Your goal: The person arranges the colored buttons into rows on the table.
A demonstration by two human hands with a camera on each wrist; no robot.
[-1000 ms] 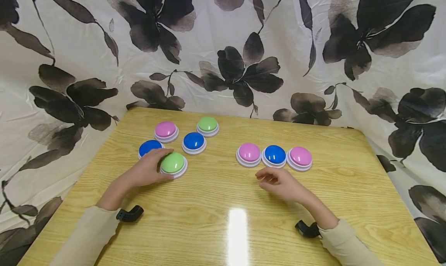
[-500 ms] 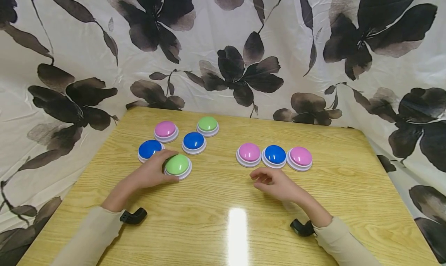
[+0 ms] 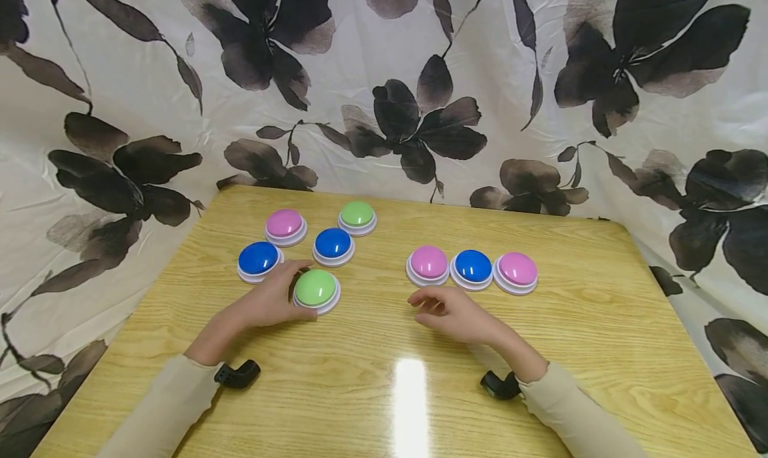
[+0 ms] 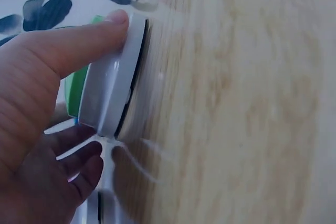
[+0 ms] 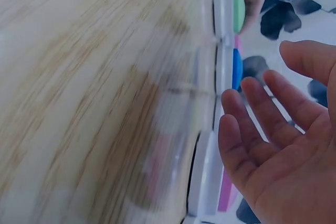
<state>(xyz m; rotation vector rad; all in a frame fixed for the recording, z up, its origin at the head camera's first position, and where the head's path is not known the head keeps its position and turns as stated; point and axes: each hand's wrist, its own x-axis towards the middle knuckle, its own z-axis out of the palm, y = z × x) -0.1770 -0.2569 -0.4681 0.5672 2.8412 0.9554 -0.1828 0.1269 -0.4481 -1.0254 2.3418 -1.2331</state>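
Observation:
My left hand (image 3: 273, 299) grips a green push button (image 3: 316, 289) on a white round base, thumb on the near side and fingers round the far side. In the left wrist view the thumb presses the white rim of this green button (image 4: 107, 82), whose base is at or just above the table; I cannot tell which. Loosely curled and holding nothing, my right hand (image 3: 451, 313) hovers just in front of a pink button (image 3: 429, 265). The right wrist view shows that hand (image 5: 289, 135) with its fingers apart from the buttons.
Beside the pink button stand a blue button (image 3: 473, 267) and another pink one (image 3: 517, 271) in a row. Behind my left hand are a blue button (image 3: 258, 258), a pink button (image 3: 285, 225), a second blue button (image 3: 333, 245) and a green button (image 3: 357, 215). Floral cloth (image 3: 360, 58) rises behind the wooden table (image 3: 336, 391).
My left hand has slid the green button to the right and slightly nearer, away from the left blue button. My right hand has moved left, from before the blue button to before the pink one.

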